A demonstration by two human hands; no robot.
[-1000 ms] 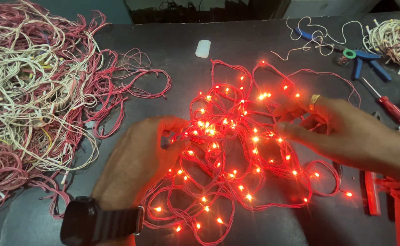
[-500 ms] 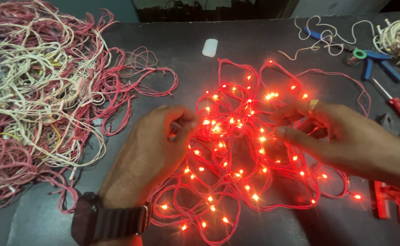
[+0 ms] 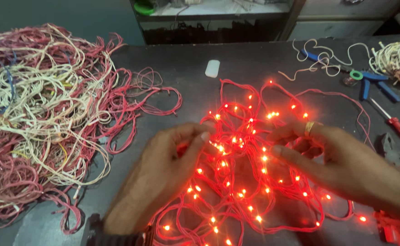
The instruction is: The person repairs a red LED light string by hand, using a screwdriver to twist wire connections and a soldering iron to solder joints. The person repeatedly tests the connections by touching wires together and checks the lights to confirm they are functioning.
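A lit light string (image 3: 250, 182) is spread at lower centre of the frame on the table (image 3: 254, 64). It is pinched by the left hand (image 3: 163, 177) at thumb and forefinger, while strands are loosely grasped by the right hand (image 3: 341, 164). Sorting of the tangle appears under way; a gentle parting of loops seems called for. A wire heap (image 3: 40, 123) lies left, a screwdriver (image 3: 393, 123) right.

hands (image 3: 254, 168) closer together, left fingertips (image 3: 204, 135) pinching light string (image 3: 250, 182)
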